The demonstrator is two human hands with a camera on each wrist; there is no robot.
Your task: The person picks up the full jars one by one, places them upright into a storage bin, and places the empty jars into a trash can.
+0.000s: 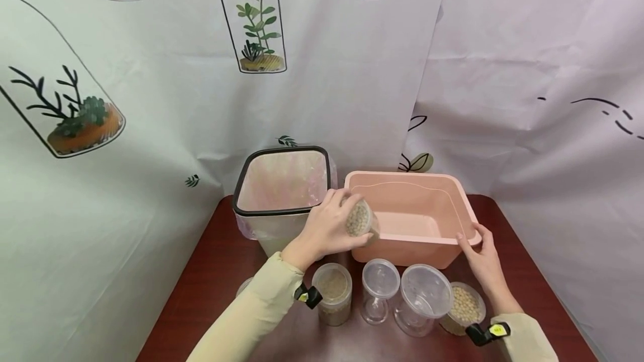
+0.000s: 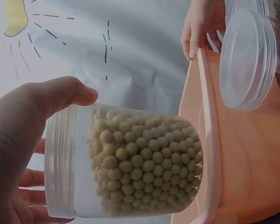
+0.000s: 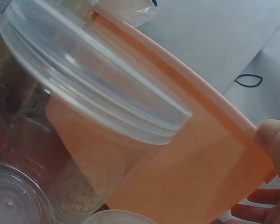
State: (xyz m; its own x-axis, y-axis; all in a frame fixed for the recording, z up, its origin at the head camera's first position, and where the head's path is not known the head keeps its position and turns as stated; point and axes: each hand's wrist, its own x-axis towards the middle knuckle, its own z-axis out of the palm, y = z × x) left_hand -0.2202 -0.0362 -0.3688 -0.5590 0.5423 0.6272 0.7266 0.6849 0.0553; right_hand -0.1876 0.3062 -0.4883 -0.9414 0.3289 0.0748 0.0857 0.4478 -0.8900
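Bean jar (image 1: 359, 219): a clear plastic jar of pale round beans was tipped on its side, its mouth at the near-left rim of the pink tub; in the left wrist view the beans (image 2: 144, 161) were heaped toward the open end, right against the tub's edge.
Left hand (image 1: 327, 228): gripped the bean jar, thumb (image 2: 60, 95) curled over the top and fingers wrapped underneath.
Right hand (image 1: 482, 256): held the pink tub at its near-right corner, thumb (image 3: 274, 140) pressed on the rim and fingers curled under the lip.
Pink tub (image 1: 448, 200): a rectangular plastic basin stood on the dark red table (image 1: 201, 284), just right of the bin; its visible floor was bare.
Bin (image 1: 282, 183): a black-rimmed bin with a pale plastic liner stood at the back left, just beside the tub.
Near row: a jar of brownish grain (image 1: 333, 294), a small clear jar (image 1: 379, 289), a larger clear jar (image 1: 424, 298) and another jar of pale beans (image 1: 465, 307) stood in front of the tub.
Backdrop: a white cloth printed with plants (image 1: 259, 21) hung behind.
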